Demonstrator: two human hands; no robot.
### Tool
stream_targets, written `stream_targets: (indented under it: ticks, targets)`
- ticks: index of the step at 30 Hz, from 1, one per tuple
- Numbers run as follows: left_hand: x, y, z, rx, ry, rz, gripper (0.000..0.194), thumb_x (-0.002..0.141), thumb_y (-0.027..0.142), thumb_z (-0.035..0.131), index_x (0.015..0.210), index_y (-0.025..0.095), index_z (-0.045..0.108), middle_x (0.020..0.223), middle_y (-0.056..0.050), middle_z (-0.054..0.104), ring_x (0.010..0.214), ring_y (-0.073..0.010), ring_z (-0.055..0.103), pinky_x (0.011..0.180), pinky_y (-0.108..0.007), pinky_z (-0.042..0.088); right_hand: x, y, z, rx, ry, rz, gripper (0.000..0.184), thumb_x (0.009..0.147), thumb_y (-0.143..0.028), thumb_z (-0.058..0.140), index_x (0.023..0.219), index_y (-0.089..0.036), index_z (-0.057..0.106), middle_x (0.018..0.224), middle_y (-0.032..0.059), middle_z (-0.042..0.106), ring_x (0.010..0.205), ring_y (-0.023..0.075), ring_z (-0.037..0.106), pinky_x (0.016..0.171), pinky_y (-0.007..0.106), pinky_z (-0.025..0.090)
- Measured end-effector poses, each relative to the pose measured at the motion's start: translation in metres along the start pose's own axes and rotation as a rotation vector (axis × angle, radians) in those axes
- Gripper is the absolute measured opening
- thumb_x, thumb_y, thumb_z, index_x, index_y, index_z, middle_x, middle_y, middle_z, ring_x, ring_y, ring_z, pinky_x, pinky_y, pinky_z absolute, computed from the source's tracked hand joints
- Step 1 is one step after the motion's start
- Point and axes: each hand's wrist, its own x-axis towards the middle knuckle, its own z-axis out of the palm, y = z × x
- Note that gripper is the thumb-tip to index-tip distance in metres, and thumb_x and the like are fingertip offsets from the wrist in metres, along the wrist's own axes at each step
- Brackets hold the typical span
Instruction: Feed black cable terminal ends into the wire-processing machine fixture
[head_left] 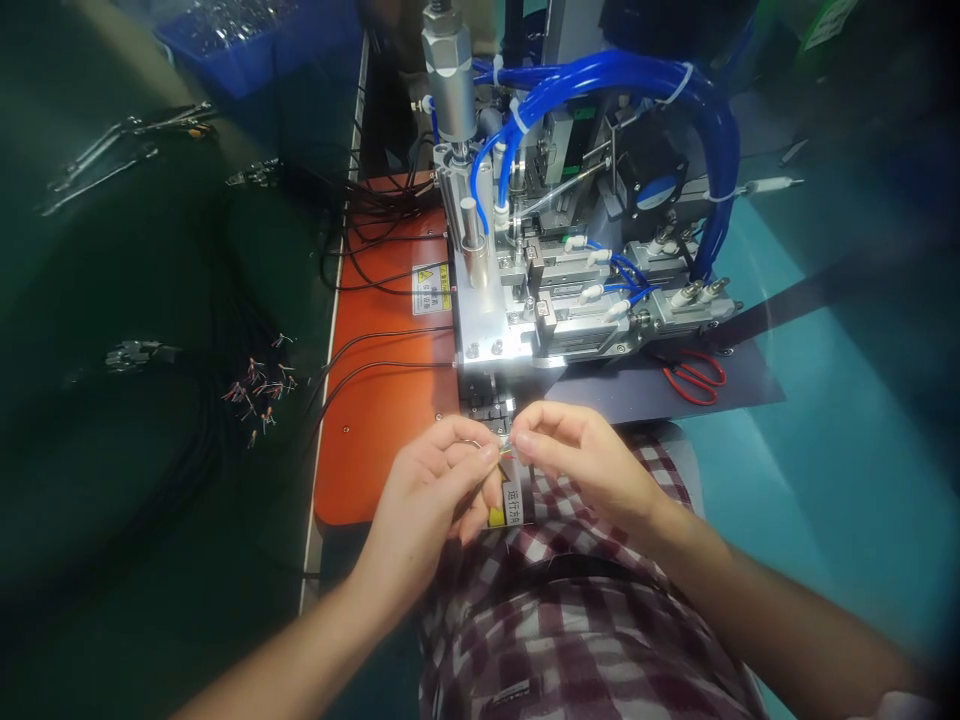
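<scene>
In front of my waist, my left hand pinches the end of a cable between thumb and forefinger. Fine coloured wires stick out of that end toward the right. My right hand is closed in a pinch on the tips of these wires, its thumb and forefinger close to the left thumb. Both hands are just in front of the metal machine, over a label strip with yellow and white parts. The cable's length behind the left fingers is mostly hidden.
The machine stands on an orange base crossed by black cables. Thick blue hoses arch above it. Red-handled scissors lie at right. At left are bundled cables with stripped wire ends and a blue bin.
</scene>
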Motion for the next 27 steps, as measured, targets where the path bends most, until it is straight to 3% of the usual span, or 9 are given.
stream_targets:
  ticks: [6, 13, 18, 23, 27]
  targets:
    - [0.000, -0.002, 0.000, 0.054, 0.000, 0.018, 0.016, 0.087, 0.032, 0.060, 0.085, 0.017, 0.056, 0.056, 0.003, 0.059, 0.037, -0.0008, 0.037, 0.040, -0.013, 0.027, 0.001, -0.001, -0.001, -0.040, -0.013, 0.032, 0.027, 0.077, -0.039, 0.070, 0.069, -0.015, 0.060, 0.055, -0.0063, 0.045, 0.049, 0.0066, 0.034, 0.048, 0.022, 0.029]
    - [0.002, 0.001, -0.003, -0.007, -0.016, 0.039, 0.016, 0.089, 0.031, 0.057, 0.084, 0.017, 0.053, 0.057, 0.003, 0.058, 0.037, -0.0010, 0.033, 0.039, -0.014, 0.023, 0.004, 0.000, 0.000, -0.037, -0.049, 0.030, 0.020, 0.080, -0.032, 0.067, 0.071, -0.015, 0.060, 0.061, -0.0044, 0.052, 0.054, 0.0074, 0.042, 0.056, 0.022, 0.038]
    - [0.004, 0.005, -0.006, -0.052, -0.022, 0.017, 0.017, 0.088, 0.033, 0.056, 0.085, 0.017, 0.051, 0.056, 0.003, 0.057, 0.037, -0.0017, 0.031, 0.039, -0.015, 0.018, 0.006, -0.001, 0.005, -0.140, 0.034, -0.065, 0.014, 0.082, -0.030, 0.065, 0.083, -0.016, 0.065, 0.075, 0.0014, 0.062, 0.068, 0.0130, 0.054, 0.062, 0.025, 0.044]
    - [0.006, 0.006, -0.009, -0.061, -0.017, 0.006, 0.017, 0.089, 0.033, 0.056, 0.086, 0.017, 0.050, 0.056, 0.003, 0.056, 0.037, -0.0019, 0.031, 0.039, -0.015, 0.018, 0.008, -0.004, 0.008, -0.245, 0.041, -0.099, 0.012, 0.083, -0.028, 0.063, 0.083, -0.016, 0.066, 0.069, 0.0003, 0.060, 0.058, 0.0114, 0.049, 0.053, 0.024, 0.040]
    - [0.006, 0.006, -0.009, -0.062, -0.017, -0.001, 0.016, 0.088, 0.032, 0.057, 0.084, 0.017, 0.052, 0.055, 0.003, 0.057, 0.037, -0.0022, 0.032, 0.038, -0.015, 0.020, 0.007, -0.006, 0.009, -0.354, 0.063, -0.163, 0.012, 0.085, -0.026, 0.060, 0.082, -0.017, 0.066, 0.074, 0.0029, 0.065, 0.065, 0.0144, 0.055, 0.059, 0.027, 0.043]
